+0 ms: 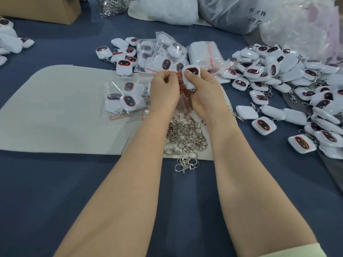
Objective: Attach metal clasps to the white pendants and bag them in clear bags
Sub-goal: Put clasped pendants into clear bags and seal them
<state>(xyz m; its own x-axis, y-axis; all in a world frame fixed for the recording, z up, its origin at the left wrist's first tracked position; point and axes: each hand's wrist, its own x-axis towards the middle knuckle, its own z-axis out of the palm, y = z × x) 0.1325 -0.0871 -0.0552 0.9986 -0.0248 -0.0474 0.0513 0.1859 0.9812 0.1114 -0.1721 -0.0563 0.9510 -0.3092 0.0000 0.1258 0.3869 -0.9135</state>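
Pendant (194, 71) held in right hand (206, 93), clasps (185, 134) below

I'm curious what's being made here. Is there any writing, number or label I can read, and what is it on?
"96" (probably): handwritten in dark ink on the grey bag, top right.
Other handwriting beside it: too tilted and faint to read.
Pendants: no readable words; any marks in the dark ovals are too small.
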